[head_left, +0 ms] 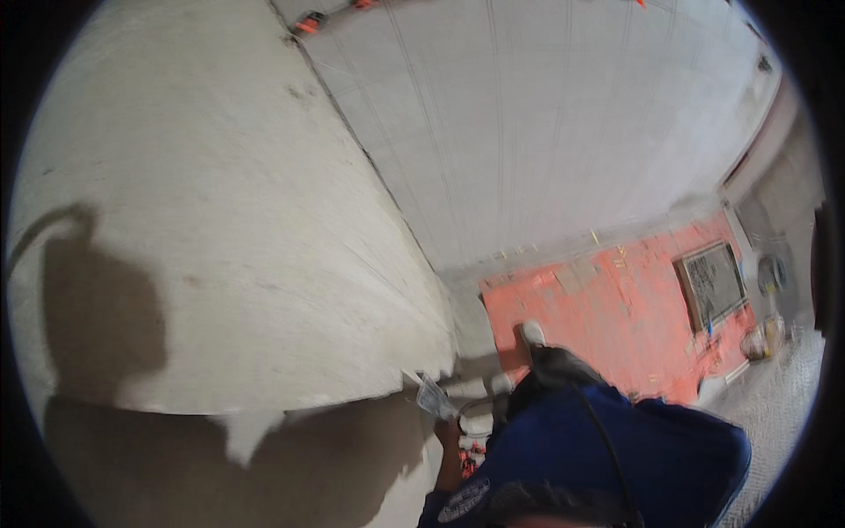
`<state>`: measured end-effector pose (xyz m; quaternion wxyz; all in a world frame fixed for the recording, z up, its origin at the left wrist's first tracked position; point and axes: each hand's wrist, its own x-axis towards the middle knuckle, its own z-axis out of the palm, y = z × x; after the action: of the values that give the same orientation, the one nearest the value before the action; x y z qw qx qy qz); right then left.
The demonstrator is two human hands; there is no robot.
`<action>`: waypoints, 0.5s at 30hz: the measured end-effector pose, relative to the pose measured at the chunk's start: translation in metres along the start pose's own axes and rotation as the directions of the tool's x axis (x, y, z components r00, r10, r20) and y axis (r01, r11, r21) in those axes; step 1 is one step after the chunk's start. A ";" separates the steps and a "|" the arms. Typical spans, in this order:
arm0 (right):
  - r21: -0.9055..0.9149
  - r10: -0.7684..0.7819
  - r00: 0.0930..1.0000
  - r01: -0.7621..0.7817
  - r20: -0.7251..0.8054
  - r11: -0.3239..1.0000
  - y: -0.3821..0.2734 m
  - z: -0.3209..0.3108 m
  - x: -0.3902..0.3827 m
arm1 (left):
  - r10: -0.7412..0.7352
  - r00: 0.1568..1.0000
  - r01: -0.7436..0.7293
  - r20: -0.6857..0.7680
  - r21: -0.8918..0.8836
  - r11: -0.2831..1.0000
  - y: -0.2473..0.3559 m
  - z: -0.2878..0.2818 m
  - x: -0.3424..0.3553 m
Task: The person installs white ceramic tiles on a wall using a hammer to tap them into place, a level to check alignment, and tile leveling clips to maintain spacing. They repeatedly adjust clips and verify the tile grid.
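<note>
My left hand reaches out from a blue sleeve at the lower middle, close to the pale wall. Its fingers are closed around a flat, pale grey tool with a blade-like shape, blurred so that its exact kind does not show. The tool tilts up toward the lower edge of the pale wall. Beside the forearm are small red-orange pieces, partly covered by my body. My right hand is out of sight.
A grey-white panelled surface meets the pale wall; orange clips sit along its top edge. Red sheeting covers the floor under my shoe. A framed grey rectangle and a bucket-like container stand at right.
</note>
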<state>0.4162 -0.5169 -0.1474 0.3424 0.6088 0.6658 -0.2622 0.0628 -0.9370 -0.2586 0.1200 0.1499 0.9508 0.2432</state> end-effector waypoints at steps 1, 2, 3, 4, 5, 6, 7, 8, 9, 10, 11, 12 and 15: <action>0.003 0.007 1.000 -0.007 0.011 1.000 0.006 0.004 -0.003 | -0.039 0.995 0.027 0.092 0.128 0.991 0.002 -0.003 0.000; 0.011 0.018 1.000 -0.018 0.007 1.000 0.010 0.006 -0.005 | -0.130 0.991 0.121 -0.027 -0.224 0.967 0.005 -0.006 -0.005; 0.016 0.026 1.000 -0.026 0.008 1.000 0.012 0.008 -0.006 | -0.063 0.997 0.059 -0.035 -0.093 0.994 0.007 -0.008 -0.002; 0.022 0.030 0.999 -0.030 0.012 0.999 0.014 0.010 -0.007 | -0.075 0.996 0.066 -0.056 -0.154 0.986 0.010 -0.011 -0.005; 0.031 0.034 0.999 -0.034 0.014 0.999 0.016 0.011 -0.008 | -0.093 0.994 0.083 -0.055 -0.164 0.983 0.013 -0.013 -0.005; 0.037 0.039 0.999 -0.040 0.011 0.999 0.017 0.011 -0.009 | -0.112 0.992 0.099 -0.063 -0.177 0.979 0.017 -0.014 -0.004; 0.045 0.041 0.999 -0.042 0.012 0.998 0.016 0.012 -0.011 | -0.022 0.999 0.012 -0.050 -0.192 0.981 0.019 -0.017 -0.003; 0.049 0.046 0.999 -0.046 0.012 0.998 0.017 0.013 -0.011 | -0.048 0.998 0.037 -0.050 -0.197 0.980 0.021 -0.018 -0.003; 0.056 0.050 0.999 -0.050 0.014 0.997 0.018 0.014 -0.012 | -0.056 0.998 0.050 -0.030 -0.171 0.984 0.023 -0.020 -0.002; 0.060 0.055 0.998 -0.055 0.012 0.997 0.019 0.015 -0.013 | -0.092 0.995 0.094 0.033 -0.093 0.991 0.024 -0.020 -0.001; 0.070 0.056 0.998 -0.057 0.008 0.996 0.020 0.015 -0.013 | -0.075 0.997 0.071 -0.019 -0.166 0.984 0.025 -0.021 -0.001; 0.076 0.059 0.998 -0.059 0.007 0.995 0.022 0.016 -0.014 | -0.086 0.996 0.079 -0.027 -0.188 0.979 0.025 -0.021 -0.001; 0.090 0.073 0.997 -0.073 0.007 0.993 0.028 0.020 -0.016 | -0.085 0.995 0.072 -0.043 -0.245 0.967 0.023 -0.019 -0.001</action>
<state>0.4471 -0.5389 -0.1458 0.3254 0.6470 0.6300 -0.2804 0.0633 -0.9260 -0.2312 0.1218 0.0897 0.9219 0.3568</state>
